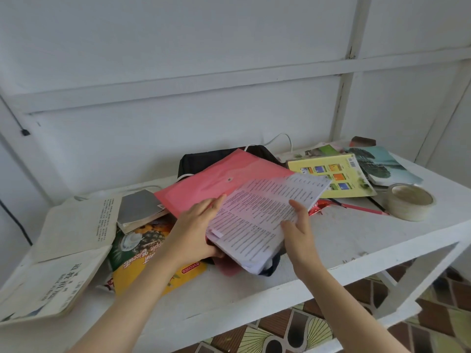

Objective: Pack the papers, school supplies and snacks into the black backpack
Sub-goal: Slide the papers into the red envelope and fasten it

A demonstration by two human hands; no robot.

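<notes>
A thick stack of printed papers (pixel 265 215) lies tilted in the middle of the white table (pixel 356 240). My left hand (pixel 198 233) grips its left edge, thumb underneath. My right hand (pixel 298 225) rests against its right side with fingers spread. A pink plastic folder (pixel 216 184) lies behind the stack, partly over the black backpack (pixel 193 161) at the back. A yellow biscuit bag (pixel 150 256) sits under my left forearm. Dark and red fabric (pixel 229 268) shows under the stack.
Open books (pixel 66 245) and a grey notebook (pixel 140 210) lie at the left. A yellow book (pixel 339 177), a teal book (pixel 382 166), a tape roll (pixel 410 202), a red pencil (pixel 362 207) and a red wrapper (pixel 318 207) lie at the right. A white cable (pixel 280 138) runs behind the backpack.
</notes>
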